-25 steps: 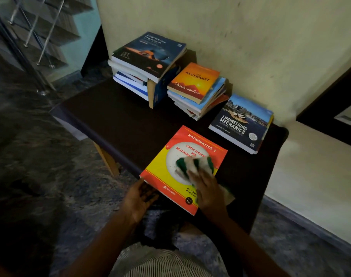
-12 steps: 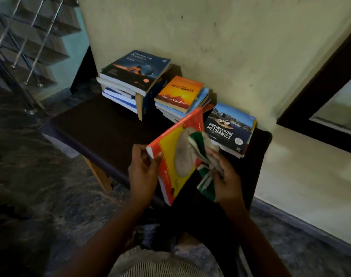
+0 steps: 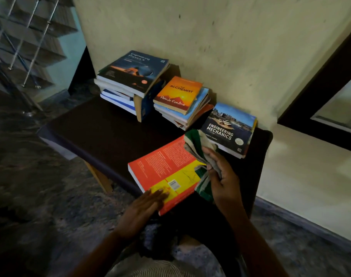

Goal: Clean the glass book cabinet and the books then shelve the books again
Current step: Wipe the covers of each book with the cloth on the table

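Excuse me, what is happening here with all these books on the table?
A person is cleaning books at a dark table. The left hand rests flat on the near corner of a red and yellow book, which lies back cover up. The right hand holds a green and white cloth over it. Other books wait in stacks by the wall.

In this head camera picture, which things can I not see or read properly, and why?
- Head view, red book: front cover hidden, as it lies face down; back print too small.
- Head view, lower books: titles covered by The Alchemist on top.
- Head view, dark frame: cut off by the right edge; cabinet or not, unclear.
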`<state>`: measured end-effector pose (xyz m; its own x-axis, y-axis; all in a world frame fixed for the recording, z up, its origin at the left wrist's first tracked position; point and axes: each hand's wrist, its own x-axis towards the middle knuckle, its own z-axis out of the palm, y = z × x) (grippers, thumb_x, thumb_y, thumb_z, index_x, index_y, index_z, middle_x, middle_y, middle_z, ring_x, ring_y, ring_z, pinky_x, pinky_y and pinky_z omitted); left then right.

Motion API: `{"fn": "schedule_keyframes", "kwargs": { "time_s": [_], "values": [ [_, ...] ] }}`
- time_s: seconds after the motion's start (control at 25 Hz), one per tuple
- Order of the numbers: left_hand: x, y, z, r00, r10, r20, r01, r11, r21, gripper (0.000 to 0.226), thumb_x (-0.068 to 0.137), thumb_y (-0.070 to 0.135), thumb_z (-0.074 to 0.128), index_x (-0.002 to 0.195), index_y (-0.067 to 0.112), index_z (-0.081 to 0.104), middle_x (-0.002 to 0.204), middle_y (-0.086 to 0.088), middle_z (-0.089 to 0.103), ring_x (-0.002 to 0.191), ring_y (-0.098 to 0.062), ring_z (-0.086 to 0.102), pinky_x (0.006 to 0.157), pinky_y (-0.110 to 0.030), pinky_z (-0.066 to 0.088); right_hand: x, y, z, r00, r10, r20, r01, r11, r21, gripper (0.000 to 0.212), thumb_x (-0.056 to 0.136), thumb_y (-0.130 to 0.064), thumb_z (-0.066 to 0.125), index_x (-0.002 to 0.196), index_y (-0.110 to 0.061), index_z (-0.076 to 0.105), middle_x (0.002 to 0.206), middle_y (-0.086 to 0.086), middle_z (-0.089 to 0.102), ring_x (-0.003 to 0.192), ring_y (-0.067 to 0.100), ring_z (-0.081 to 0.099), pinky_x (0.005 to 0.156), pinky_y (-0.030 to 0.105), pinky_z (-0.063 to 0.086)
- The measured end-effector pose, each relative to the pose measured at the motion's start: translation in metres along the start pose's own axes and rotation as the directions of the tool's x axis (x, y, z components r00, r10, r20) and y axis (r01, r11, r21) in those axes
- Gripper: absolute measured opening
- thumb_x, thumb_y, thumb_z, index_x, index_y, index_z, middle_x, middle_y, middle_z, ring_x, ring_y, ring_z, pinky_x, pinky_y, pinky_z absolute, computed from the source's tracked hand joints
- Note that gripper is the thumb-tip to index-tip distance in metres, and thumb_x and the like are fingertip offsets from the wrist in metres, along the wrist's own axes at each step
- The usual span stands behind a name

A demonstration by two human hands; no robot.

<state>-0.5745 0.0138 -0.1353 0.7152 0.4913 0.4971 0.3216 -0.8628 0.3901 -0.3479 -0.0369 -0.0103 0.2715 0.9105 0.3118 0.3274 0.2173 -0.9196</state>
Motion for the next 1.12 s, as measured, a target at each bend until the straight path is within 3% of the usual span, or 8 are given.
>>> {"fn": "schedule_keyframes", "kwargs": {
  "time_s": [0.12,0.24,0.36,0.4,0.48,0.64,1.0,1.12],
  "values": [
    [-0.023,0.001,0.018,0.998,-0.031,0.048,0.026,0.996,0.089,0.037,0.100,0.034,0.032,0.128,0.015,0.046,0.144,-0.003,0.040,0.132,-0.025,0.039,0.111,-0.044,0.025,0.012,0.012,0.009,0.996,0.072,0.046,-0.070,0.997,-0.041,0.051,0.092,0.004,0.043,0.128,-0.032,0.052,0.135,-0.013,0.050,0.129,0.002,0.042,0.106,0.025,0.036],
    [-0.022,0.011,0.003,0.840,-0.543,-0.006,0.528,0.819,-0.223,0.051,0.080,0.036,0.056,0.129,0.022,0.048,0.142,-0.007,0.040,0.131,-0.018,0.039,0.106,-0.028,0.035,0.040,0.025,0.014,0.990,0.119,0.076,-0.102,0.975,-0.197,0.048,0.092,0.007,0.044,0.129,-0.022,0.052,0.133,-0.011,0.048,0.127,0.002,0.042,0.099,0.013,0.038],
    [-0.004,0.026,-0.015,0.413,-0.865,0.284,0.597,0.021,-0.802,0.025,0.090,0.025,0.055,0.114,0.016,0.059,0.116,-0.016,0.063,0.102,-0.025,0.062,0.087,-0.029,0.050,0.084,0.055,0.016,0.993,0.093,0.077,-0.058,0.928,-0.368,0.048,0.087,0.014,0.044,0.127,-0.012,0.055,0.132,0.003,0.051,0.122,0.010,0.044,0.089,0.006,0.035],
    [0.003,0.028,-0.019,0.287,-0.840,0.461,0.559,-0.243,-0.793,0.027,0.095,0.027,0.048,0.112,0.010,0.061,0.109,-0.018,0.067,0.094,-0.028,0.065,0.084,-0.037,0.048,0.098,0.072,0.018,0.990,0.107,0.092,-0.060,0.909,-0.413,0.048,0.087,0.015,0.044,0.127,-0.010,0.054,0.133,0.008,0.051,0.124,0.016,0.045,0.091,0.011,0.035],
    [0.012,0.029,-0.025,0.158,-0.744,0.649,0.565,-0.471,-0.677,0.041,0.097,0.037,0.038,0.114,0.007,0.060,0.104,-0.017,0.068,0.088,-0.029,0.063,0.079,-0.037,0.042,0.115,0.104,0.026,0.968,0.212,0.134,-0.121,0.863,-0.491,0.048,0.089,0.009,0.046,0.132,-0.012,0.050,0.136,0.014,0.048,0.128,0.027,0.044,0.097,0.025,0.037],
    [0.023,0.032,-0.034,0.066,-0.710,0.701,0.523,-0.574,-0.630,0.055,0.094,0.053,0.032,0.108,0.009,0.062,0.100,-0.014,0.065,0.086,-0.025,0.059,0.064,-0.030,0.039,0.102,0.124,0.067,0.958,0.240,0.158,-0.023,0.614,-0.789,0.057,0.088,-0.008,0.053,0.140,-0.026,0.038,0.142,0.010,0.041,0.134,0.030,0.031,0.103,0.042,0.032],
    [0.022,0.036,-0.032,0.044,-0.694,0.718,0.350,-0.663,-0.662,0.057,0.095,0.053,0.030,0.102,0.005,0.060,0.095,-0.016,0.064,0.081,-0.029,0.059,0.062,-0.033,0.049,0.000,0.060,0.136,0.843,-0.073,0.532,0.392,0.762,-0.515,0.047,0.078,-0.015,0.046,0.119,-0.033,0.059,0.122,-0.003,0.060,0.106,0.021,0.056,0.083,0.034,0.048],
    [0.021,0.039,-0.032,0.071,-0.696,0.715,0.385,-0.642,-0.663,0.044,0.096,0.042,0.037,0.107,0.006,0.061,0.095,-0.013,0.066,0.083,-0.026,0.060,0.065,-0.033,0.046,0.033,0.080,0.068,0.947,0.036,0.319,0.154,0.821,-0.550,0.048,0.084,0.002,0.050,0.125,-0.024,0.056,0.119,0.001,0.057,0.091,0.015,0.059,0.068,0.033,0.055]
  ]
}}
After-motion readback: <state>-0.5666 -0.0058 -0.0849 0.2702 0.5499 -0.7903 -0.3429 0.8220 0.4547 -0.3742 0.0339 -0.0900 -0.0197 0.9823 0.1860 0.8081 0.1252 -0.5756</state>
